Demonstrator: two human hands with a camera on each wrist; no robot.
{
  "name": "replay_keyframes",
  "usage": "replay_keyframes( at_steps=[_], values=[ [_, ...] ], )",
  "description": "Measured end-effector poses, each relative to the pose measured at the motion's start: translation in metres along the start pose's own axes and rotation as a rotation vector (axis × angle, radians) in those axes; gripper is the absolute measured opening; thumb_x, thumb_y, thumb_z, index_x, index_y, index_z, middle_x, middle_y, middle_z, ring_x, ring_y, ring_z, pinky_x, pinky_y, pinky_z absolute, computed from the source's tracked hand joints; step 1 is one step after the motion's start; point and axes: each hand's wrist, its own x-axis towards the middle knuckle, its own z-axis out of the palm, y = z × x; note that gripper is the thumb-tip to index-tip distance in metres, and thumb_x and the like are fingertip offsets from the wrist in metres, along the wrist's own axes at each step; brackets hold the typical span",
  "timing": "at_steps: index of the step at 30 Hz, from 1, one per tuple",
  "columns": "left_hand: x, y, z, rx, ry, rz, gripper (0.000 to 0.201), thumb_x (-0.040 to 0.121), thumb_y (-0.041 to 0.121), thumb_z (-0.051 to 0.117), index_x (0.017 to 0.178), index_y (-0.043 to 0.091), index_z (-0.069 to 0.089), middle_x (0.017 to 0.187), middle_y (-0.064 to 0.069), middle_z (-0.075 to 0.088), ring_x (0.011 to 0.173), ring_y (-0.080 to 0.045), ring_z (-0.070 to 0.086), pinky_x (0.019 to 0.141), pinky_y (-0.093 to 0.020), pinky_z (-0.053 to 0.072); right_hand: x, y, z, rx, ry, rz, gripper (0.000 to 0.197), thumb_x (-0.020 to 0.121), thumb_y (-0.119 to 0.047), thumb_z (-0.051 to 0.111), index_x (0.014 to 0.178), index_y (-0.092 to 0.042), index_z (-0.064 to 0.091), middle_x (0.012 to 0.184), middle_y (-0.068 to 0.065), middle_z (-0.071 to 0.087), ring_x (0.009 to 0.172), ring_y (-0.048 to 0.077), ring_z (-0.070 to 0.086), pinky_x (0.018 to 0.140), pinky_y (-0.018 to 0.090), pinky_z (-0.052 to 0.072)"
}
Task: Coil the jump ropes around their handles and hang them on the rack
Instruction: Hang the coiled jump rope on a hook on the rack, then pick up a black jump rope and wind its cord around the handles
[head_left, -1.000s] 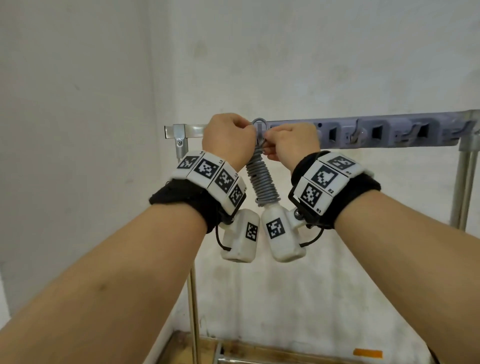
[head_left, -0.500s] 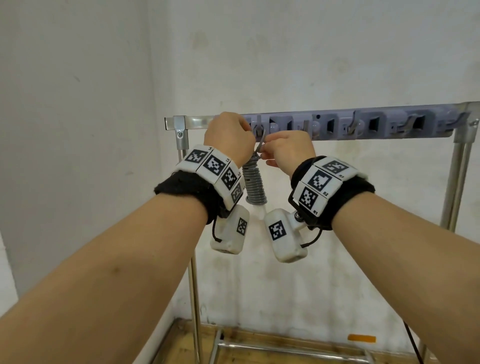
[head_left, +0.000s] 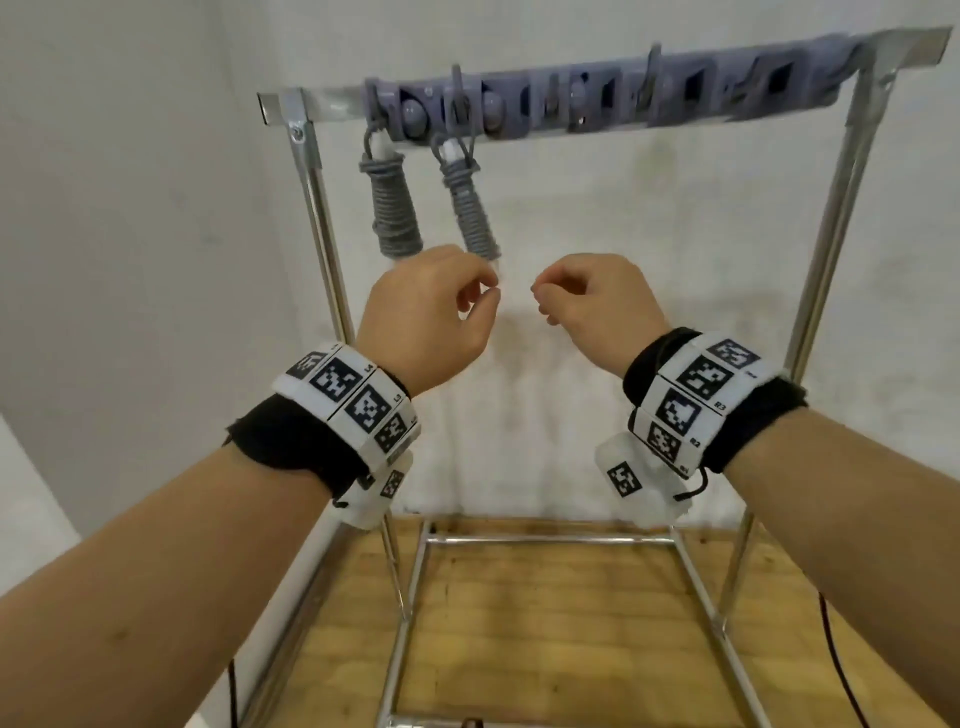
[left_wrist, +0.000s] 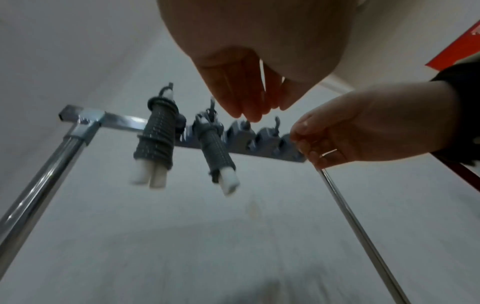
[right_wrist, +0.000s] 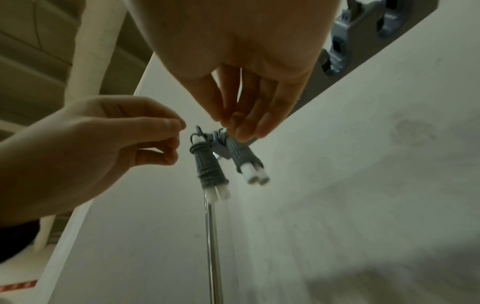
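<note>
Both hands, left hand (head_left: 434, 312) and right hand (head_left: 592, 304), hang loosely curled, holding nothing.

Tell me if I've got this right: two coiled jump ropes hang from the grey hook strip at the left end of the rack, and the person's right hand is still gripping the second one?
Not quite. The two coiled jump ropes do hang from the grey hook strip at the rack's left end, but the right hand grips nothing. The head view shows it loosely curled below the ropes, apart from both, as is the left hand.
</note>
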Motion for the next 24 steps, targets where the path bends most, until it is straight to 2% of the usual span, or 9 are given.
replay_keyframes(
  at_steps=[3,5,9,12,16,18,21,24],
  values=[
    [-0.046,0.011,0.018,-0.008,-0.251,-0.054,0.014,0.086,0.023,0.06,0.092,0.014,0.069,0.08,0.002,0.065,0.075,-0.017,0.061,0.074,-0.041,0.051,-0.045,0.034,0.007,-0.079,-0.12,0.048,0.012,0.086,-0.017,0.057,0.083,-0.014,0.069,0.077,-0.002,0.064,0.081,0.02,0.063,0.082,0.036,0.051],
    [-0.078,0.015,0.034,-0.007,-0.414,-0.075,0.016,0.086,0.026,0.06,0.095,0.016,0.068,0.083,0.004,0.065,0.078,-0.017,0.06,0.076,-0.041,0.051,-0.077,0.061,0.016,-0.141,-0.187,0.079,0.014,0.087,-0.018,0.057,0.086,-0.013,0.07,0.08,-0.001,0.065,0.079,0.017,0.06,0.079,0.032,0.049],
    [-0.145,0.018,0.073,-0.009,-0.677,-0.104,0.02,0.086,0.031,0.058,0.099,0.019,0.067,0.084,0.009,0.057,0.08,-0.015,0.057,0.076,-0.039,0.051,-0.148,0.12,0.041,-0.21,-0.333,0.2,0.014,0.089,-0.024,0.056,0.086,-0.019,0.069,0.081,-0.004,0.066,0.076,0.012,0.058,0.069,0.023,0.044],
    [-0.195,0.022,0.107,-0.035,-0.819,-0.165,0.019,0.085,0.033,0.058,0.097,0.02,0.066,0.084,0.011,0.053,0.083,-0.016,0.056,0.075,-0.035,0.049,-0.199,0.164,0.067,-0.259,-0.485,0.298,0.014,0.091,-0.025,0.054,0.087,-0.02,0.066,0.079,-0.003,0.064,0.074,0.015,0.058,0.064,0.026,0.041],
    [-0.257,0.022,0.153,-0.101,-0.942,-0.215,0.02,0.083,0.037,0.059,0.095,0.022,0.066,0.083,0.013,0.051,0.086,-0.015,0.057,0.072,-0.03,0.045,-0.25,0.215,0.1,-0.305,-0.649,0.422,0.017,0.092,-0.028,0.052,0.096,-0.021,0.067,0.091,-0.001,0.067,0.081,0.017,0.059,0.071,0.03,0.049],
    [-0.286,0.019,0.178,-0.124,-1.017,-0.246,0.022,0.083,0.039,0.057,0.097,0.023,0.066,0.085,0.014,0.05,0.085,-0.013,0.055,0.071,-0.03,0.044,-0.269,0.238,0.112,-0.332,-0.735,0.49,0.018,0.091,-0.029,0.052,0.097,-0.022,0.068,0.093,0.0,0.068,0.083,0.017,0.059,0.071,0.029,0.048],
    [-0.328,0.015,0.215,-0.137,-1.138,-0.227,0.021,0.084,0.038,0.057,0.096,0.024,0.067,0.086,0.012,0.05,0.08,-0.011,0.05,0.06,-0.025,0.034,-0.296,0.268,0.131,-0.395,-0.952,0.586,0.019,0.091,-0.031,0.052,0.092,-0.021,0.068,0.089,-0.001,0.065,0.083,0.017,0.059,0.067,0.027,0.042],
    [-0.369,0.017,0.246,-0.171,-1.257,-0.211,0.021,0.086,0.038,0.057,0.098,0.024,0.067,0.094,0.006,0.06,0.079,-0.015,0.053,0.059,-0.024,0.035,-0.329,0.297,0.149,-0.428,-1.198,0.673,0.016,0.09,-0.029,0.053,0.082,-0.02,0.065,0.086,0.002,0.065,0.081,0.021,0.061,0.07,0.033,0.052]
  ],
)
